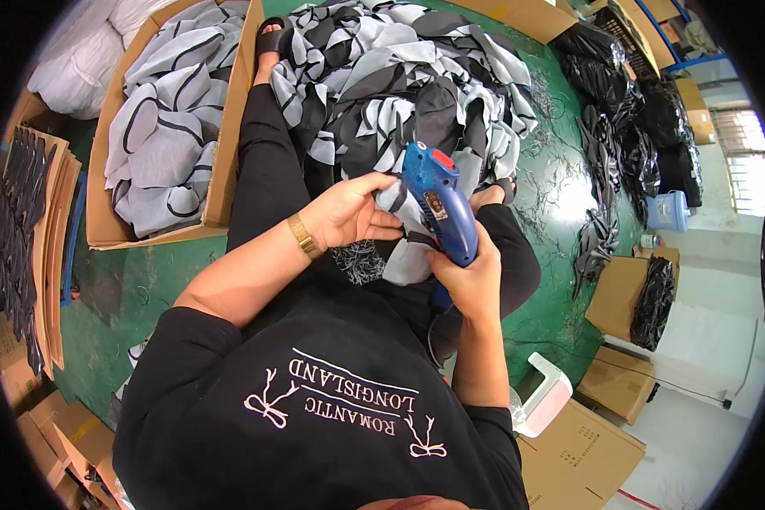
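Observation:
My right hand (pixel 466 276) grips a blue handheld trimming tool (pixel 440 204) with a red button, its cord trailing down toward my lap. My left hand (pixel 348 211), with a gold bracelet at the wrist, holds a grey and white fabric piece (pixel 410 255) against the tool's tip. Both hands meet over my lap, above my black trousers. A large heap of grey, white and black fabric pieces (pixel 399 76) lies just beyond the hands.
A cardboard box (pixel 225 161) of grey fabric pieces stands at the left on the green floor (pixel 127 289). Flat cardboard and dark cut pieces are stacked at far left (pixel 25 221). Black bags (pixel 620 93) and more boxes (pixel 620 293) lie at the right.

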Motion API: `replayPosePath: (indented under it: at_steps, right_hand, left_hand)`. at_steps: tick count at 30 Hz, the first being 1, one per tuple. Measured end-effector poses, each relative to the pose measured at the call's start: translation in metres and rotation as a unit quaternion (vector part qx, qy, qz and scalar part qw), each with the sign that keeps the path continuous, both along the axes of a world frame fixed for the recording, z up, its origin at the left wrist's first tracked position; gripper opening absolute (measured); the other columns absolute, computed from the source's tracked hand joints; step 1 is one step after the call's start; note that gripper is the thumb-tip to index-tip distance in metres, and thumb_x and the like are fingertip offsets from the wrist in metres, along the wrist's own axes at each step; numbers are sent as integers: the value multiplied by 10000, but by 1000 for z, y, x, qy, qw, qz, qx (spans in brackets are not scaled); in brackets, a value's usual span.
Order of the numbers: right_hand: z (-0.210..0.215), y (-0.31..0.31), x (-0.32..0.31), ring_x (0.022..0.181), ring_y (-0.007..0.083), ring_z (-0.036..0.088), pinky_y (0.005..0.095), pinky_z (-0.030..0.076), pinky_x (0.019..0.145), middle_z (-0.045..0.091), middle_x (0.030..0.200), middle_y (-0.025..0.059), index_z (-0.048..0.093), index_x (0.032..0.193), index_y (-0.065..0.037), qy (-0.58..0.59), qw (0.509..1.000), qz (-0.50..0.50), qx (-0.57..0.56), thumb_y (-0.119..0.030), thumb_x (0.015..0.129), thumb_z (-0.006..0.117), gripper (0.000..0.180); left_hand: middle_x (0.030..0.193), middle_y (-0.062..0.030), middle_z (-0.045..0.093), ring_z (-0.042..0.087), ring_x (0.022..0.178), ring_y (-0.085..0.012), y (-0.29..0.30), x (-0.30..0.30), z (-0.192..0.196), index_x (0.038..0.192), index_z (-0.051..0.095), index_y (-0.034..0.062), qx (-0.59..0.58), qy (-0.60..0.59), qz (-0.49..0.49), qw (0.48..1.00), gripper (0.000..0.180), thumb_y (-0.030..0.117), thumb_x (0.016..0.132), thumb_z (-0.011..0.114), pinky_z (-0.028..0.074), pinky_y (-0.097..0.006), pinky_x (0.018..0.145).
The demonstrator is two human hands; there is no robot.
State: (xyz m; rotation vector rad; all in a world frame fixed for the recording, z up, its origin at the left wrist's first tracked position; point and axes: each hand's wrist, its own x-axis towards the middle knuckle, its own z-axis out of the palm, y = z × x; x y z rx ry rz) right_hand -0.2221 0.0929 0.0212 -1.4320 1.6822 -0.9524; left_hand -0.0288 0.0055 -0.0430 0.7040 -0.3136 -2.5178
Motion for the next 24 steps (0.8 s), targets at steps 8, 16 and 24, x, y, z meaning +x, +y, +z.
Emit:
replayPosePath:
  at_steps: [8,16,24]
  right_hand:
    - [-17,-2,-14,702,115,542,265,458,674,603,772,66,602,996,38,-31,998,-49,26,-73,639,673,381]
    - [-30,-9,-15,673,92,539,231,445,640,598,797,19,599,994,36,-62,996,-50,51,-29,642,639,361]
    - [-21,4,-29,634,106,554,248,460,602,591,786,37,580,1020,31,-170,981,-54,76,-50,719,699,334]
  left_hand:
    - [1063,-92,660,658,965,-199,8,-12,7,1148,551,37,-68,143,131,979,250,210,979,488,522,-383,899]
    - [1031,-67,665,664,918,-180,14,-14,14,1122,575,35,-102,39,106,988,248,191,929,591,534,-348,857]
    - [989,-69,674,655,903,-160,8,-9,25,1040,633,16,-177,-31,167,969,202,72,849,668,533,-322,835]
